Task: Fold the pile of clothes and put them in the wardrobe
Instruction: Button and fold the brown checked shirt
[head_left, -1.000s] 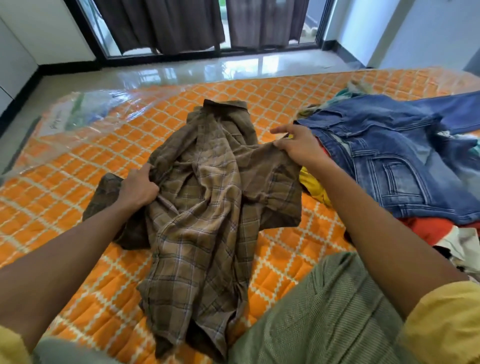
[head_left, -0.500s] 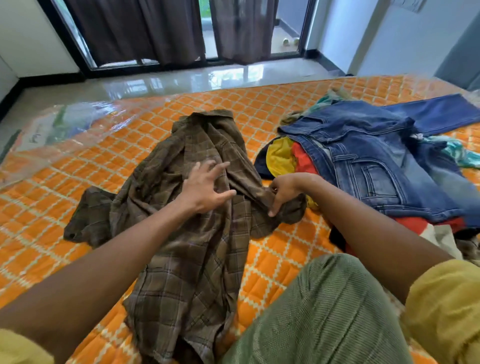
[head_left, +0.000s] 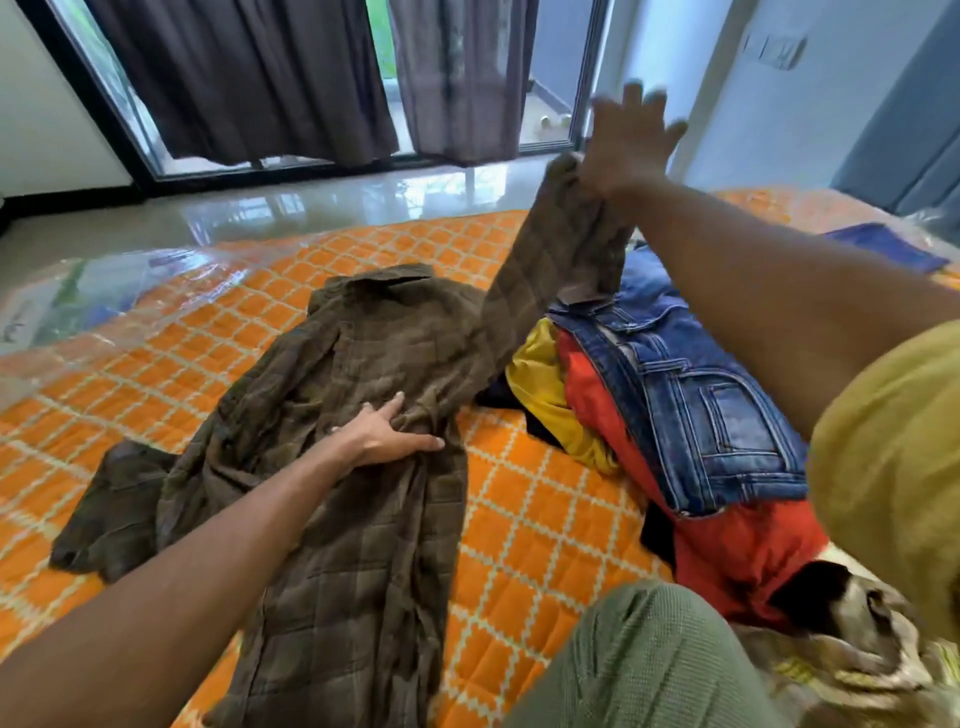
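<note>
A brown plaid shirt (head_left: 332, 415) lies spread, collar away from me, on the orange quilted mattress (head_left: 535, 519). My left hand (head_left: 387, 434) presses flat on the shirt's middle, fingers straight. My right hand (head_left: 626, 143) is raised high and blurred, fingers spread. The shirt's right sleeve (head_left: 550, 254) stretches up in the air to the heel of that hand. To the right lies the pile of clothes, with blue jeans (head_left: 696, 400) on top of a red garment (head_left: 727, 551) and a yellow one (head_left: 545, 395).
My knee in green trousers (head_left: 639, 660) is at the bottom, with a patterned cloth (head_left: 857, 665) to its right. Clear plastic (head_left: 104, 301) covers the mattress's far left. Beyond are a shiny floor (head_left: 322, 208), dark curtains (head_left: 249, 78) and a glass door.
My right hand has swung up from the mattress, bringing the right sleeve with it, and its fingers have spread. My left hand has come down flat on the shirt's middle.
</note>
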